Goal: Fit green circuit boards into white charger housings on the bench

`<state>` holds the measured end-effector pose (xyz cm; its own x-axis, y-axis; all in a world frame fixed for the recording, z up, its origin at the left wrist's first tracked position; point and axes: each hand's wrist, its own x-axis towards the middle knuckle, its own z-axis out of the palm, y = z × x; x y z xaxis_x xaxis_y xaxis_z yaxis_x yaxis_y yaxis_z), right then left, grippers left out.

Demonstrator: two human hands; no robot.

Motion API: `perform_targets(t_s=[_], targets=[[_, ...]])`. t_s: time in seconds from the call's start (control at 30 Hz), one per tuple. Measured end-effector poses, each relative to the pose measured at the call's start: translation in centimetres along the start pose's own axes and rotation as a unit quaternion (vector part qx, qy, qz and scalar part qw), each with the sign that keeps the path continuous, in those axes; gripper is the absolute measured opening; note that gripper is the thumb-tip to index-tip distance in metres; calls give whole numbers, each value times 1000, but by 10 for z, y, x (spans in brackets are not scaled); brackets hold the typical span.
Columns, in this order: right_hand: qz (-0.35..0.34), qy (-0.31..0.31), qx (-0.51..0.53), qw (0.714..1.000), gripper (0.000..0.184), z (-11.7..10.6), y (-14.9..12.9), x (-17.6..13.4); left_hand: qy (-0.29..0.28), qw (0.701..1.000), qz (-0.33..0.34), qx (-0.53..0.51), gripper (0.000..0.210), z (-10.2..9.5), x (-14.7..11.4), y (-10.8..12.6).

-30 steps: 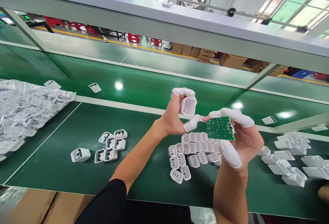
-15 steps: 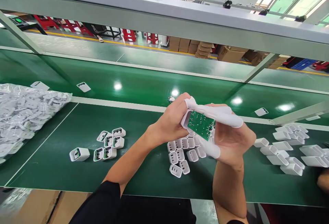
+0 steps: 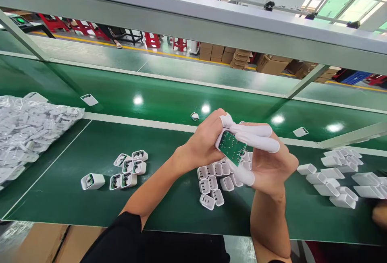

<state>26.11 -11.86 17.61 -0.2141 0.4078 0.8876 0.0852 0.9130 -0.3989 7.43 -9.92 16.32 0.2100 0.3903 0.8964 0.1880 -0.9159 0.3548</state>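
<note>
My left hand point(image 3: 203, 144) is closed around a white charger housing point(image 3: 218, 140), most of which its fingers hide. White covers sit on the fingertips of both hands. A green circuit board point(image 3: 231, 147) with solder points facing me lies partly inside the mouth of that housing. My right hand point(image 3: 270, 160) has its covered fingers above and below the board, pinching its outer end. Beneath the hands, several open white housings with slots point(image 3: 211, 184) are grouped on the green table. Farther left stand several housings with boards inside point(image 3: 128, 170).
A clear bag of small white parts point(image 3: 33, 134) lies at the left. More white housings point(image 3: 338, 174) stand at the right, near another person's hand point(image 3: 380, 214). Along the far green belt lie loose white pieces point(image 3: 89, 100) and a small component point(image 3: 195, 116). A shelf beam point(image 3: 193, 15) crosses above.
The circuit board has gone deeper into the housing, and my right fingers have moved left with it. The pieces on the far belt have shifted left.
</note>
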Motion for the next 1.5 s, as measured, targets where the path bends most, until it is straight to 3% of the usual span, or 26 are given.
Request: perform_targets(t_s=[0.27,0.57,0.7,0.87,1.03,1.13,1.3,1.4,1.5], targets=[[26,-5,0,1000,69,2,-1,1,-5,1000,10,6,24,0,-2,-2],[49,-27,-36,998,70,2,-3,5,-5,999,-40,-8,29,3,-4,-2],[60,-56,-93,992,77,-1,-3,7,9,990,-128,-59,39,7,-4,3],[15,-95,-151,984,84,-10,-8,7,2,943,-299,-146,44,3,0,11],[-18,-139,-248,958,88,-4,-6,8,-15,913,-368,-178,39,-6,-1,13],[-49,-117,-297,946,89,6,5,5,-24,907,-377,-183,32,-6,-3,13],[-101,-56,-338,934,75,12,21,-1,-45,915,-368,-160,30,-10,-3,13],[-68,-35,-274,959,71,9,24,-3,-74,927,-318,-185,54,-25,-1,7],[15,-4,-140,990,70,7,28,-3,-117,922,-272,-249,74,-43,0,-5]])
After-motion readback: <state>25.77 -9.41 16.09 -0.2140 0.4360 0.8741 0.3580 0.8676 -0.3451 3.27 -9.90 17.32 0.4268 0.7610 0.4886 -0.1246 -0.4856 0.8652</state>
